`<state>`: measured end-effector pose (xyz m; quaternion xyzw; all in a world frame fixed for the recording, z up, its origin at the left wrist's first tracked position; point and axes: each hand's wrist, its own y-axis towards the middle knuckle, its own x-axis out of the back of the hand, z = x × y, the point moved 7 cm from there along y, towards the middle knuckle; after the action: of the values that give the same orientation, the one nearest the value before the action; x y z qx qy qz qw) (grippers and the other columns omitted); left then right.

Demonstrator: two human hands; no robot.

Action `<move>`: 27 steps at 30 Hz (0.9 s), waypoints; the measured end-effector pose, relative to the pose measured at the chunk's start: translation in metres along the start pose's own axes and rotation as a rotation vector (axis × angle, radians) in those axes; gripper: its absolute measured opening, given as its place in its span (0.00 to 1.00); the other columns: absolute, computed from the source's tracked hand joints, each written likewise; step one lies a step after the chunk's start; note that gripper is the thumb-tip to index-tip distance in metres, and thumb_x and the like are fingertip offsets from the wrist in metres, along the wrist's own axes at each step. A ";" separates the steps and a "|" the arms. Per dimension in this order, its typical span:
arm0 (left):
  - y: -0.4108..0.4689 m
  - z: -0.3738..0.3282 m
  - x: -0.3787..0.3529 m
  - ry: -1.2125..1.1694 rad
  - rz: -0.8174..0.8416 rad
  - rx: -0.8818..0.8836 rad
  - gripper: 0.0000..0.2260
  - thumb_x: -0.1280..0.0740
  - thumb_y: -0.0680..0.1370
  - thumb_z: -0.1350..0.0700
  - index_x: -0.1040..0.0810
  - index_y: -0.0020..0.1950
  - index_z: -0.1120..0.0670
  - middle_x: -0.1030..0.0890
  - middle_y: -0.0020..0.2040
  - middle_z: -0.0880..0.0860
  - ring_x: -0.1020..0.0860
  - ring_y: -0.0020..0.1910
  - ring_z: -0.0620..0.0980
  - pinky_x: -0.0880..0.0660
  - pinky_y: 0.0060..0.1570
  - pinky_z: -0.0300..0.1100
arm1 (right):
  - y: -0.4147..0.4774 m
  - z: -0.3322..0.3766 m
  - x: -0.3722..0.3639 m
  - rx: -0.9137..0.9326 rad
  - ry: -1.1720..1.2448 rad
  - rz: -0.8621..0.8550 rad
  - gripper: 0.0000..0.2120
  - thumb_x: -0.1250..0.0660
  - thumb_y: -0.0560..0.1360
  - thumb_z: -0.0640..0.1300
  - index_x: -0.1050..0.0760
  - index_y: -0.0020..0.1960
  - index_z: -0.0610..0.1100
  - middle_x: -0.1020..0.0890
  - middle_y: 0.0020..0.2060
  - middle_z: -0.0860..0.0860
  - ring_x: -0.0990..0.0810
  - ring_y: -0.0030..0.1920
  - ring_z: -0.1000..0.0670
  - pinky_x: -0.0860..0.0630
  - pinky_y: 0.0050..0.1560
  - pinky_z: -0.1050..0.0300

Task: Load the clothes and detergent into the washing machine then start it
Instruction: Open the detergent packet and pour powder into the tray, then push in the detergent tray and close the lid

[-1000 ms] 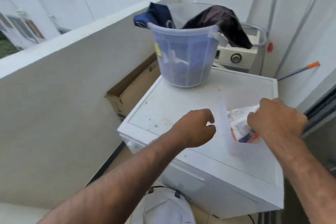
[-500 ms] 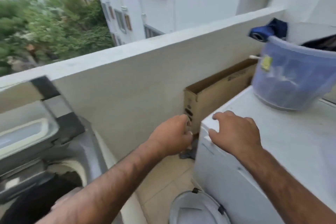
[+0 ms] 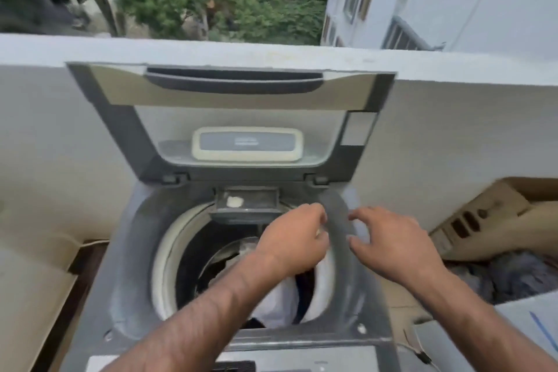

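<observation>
Since the lid of the washing machine stands upright against the balcony parapet, its tub is open, white and dark clothes lying inside. Our hands hover just apart over the right rim: the right hand loose and empty, the left hand curled, blur hiding whether it pinches anything. A cardboard box lies alongside.

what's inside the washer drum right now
A white cloth and dark clothes lie in the drum. The left hand and its forearm cover the middle, so what lies beneath is hidden.
</observation>
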<state>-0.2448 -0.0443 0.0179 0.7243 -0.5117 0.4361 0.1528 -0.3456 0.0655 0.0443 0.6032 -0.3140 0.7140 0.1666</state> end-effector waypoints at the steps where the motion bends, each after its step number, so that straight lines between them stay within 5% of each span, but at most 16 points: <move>1: -0.003 0.022 0.006 -0.015 -0.008 0.038 0.11 0.38 0.81 0.53 0.25 0.62 0.51 0.19 0.61 0.50 0.21 0.60 0.54 0.24 0.59 0.51 | 0.009 0.021 -0.009 0.034 0.007 0.032 0.23 0.37 0.78 0.58 0.30 0.72 0.59 0.22 0.69 0.56 0.22 0.66 0.49 0.28 0.64 0.53; 7: -0.008 0.135 0.010 -0.153 0.015 0.268 0.09 0.36 0.80 0.52 0.23 0.60 0.51 0.16 0.55 0.49 0.19 0.55 0.52 0.21 0.57 0.51 | 0.048 0.107 -0.061 0.104 0.094 0.181 0.23 0.35 0.77 0.56 0.30 0.72 0.57 0.21 0.67 0.56 0.22 0.66 0.49 0.23 0.61 0.49; 10: -0.011 0.181 0.007 -0.389 -0.061 0.482 0.07 0.35 0.80 0.53 0.20 0.51 0.54 0.15 0.49 0.53 0.17 0.49 0.53 0.20 0.53 0.51 | 0.066 0.114 -0.084 -0.089 0.308 0.199 0.21 0.34 0.76 0.56 0.29 0.67 0.54 0.17 0.57 0.55 0.19 0.61 0.48 0.22 0.56 0.50; 12: -0.009 0.212 -0.005 -0.553 -0.109 0.608 0.11 0.34 0.77 0.48 0.21 0.44 0.56 0.14 0.46 0.59 0.16 0.43 0.55 0.19 0.48 0.54 | 0.077 0.111 -0.099 -0.278 0.588 0.187 0.13 0.32 0.76 0.57 0.25 0.55 0.51 0.16 0.47 0.52 0.17 0.54 0.47 0.21 0.57 0.47; 14: -0.006 0.233 -0.022 -0.829 -0.112 0.705 0.26 0.31 0.73 0.40 0.20 0.59 0.61 0.15 0.45 0.58 0.17 0.40 0.50 0.18 0.40 0.50 | 0.087 0.107 -0.117 -0.430 0.909 0.184 0.11 0.32 0.78 0.55 0.23 0.49 0.47 0.16 0.43 0.46 0.15 0.47 0.45 0.19 0.58 0.37; 16: 0.000 0.247 -0.038 -1.156 -0.110 0.794 0.35 0.26 0.73 0.40 0.26 0.71 0.61 0.18 0.56 0.58 0.15 0.50 0.53 0.18 0.44 0.46 | 0.095 0.108 -0.135 -0.551 1.186 0.232 0.15 0.32 0.81 0.53 0.23 0.60 0.43 0.16 0.55 0.40 0.15 0.53 0.43 0.19 0.59 0.39; 18: 0.008 0.253 -0.045 -1.456 -0.147 0.825 0.27 0.23 0.76 0.49 0.25 0.69 0.61 0.20 0.61 0.62 0.17 0.57 0.59 0.18 0.50 0.48 | 0.102 0.111 -0.146 -0.631 1.402 0.270 0.14 0.33 0.82 0.51 0.25 0.62 0.43 0.19 0.60 0.40 0.16 0.57 0.43 0.19 0.57 0.46; 21: 0.017 0.257 -0.043 -1.766 -0.267 0.794 0.12 0.23 0.76 0.60 0.19 0.56 0.62 0.17 0.54 0.61 0.18 0.54 0.58 0.19 0.53 0.50 | 0.108 0.117 -0.159 -0.701 1.607 0.259 0.14 0.33 0.83 0.49 0.24 0.63 0.41 0.19 0.60 0.39 0.16 0.57 0.43 0.19 0.51 0.49; 27: 0.026 0.252 -0.035 -1.830 -0.391 0.740 0.12 0.22 0.75 0.62 0.19 0.56 0.61 0.14 0.50 0.59 0.15 0.49 0.55 0.18 0.59 0.51 | 0.118 0.118 -0.154 -0.667 1.738 0.139 0.13 0.32 0.82 0.49 0.22 0.57 0.40 0.17 0.55 0.39 0.15 0.57 0.41 0.20 0.58 0.47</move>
<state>-0.1513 -0.2024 -0.1596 0.8540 -0.1369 -0.1893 -0.4649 -0.2954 -0.0773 -0.1251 -0.2421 -0.3035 0.7959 0.4645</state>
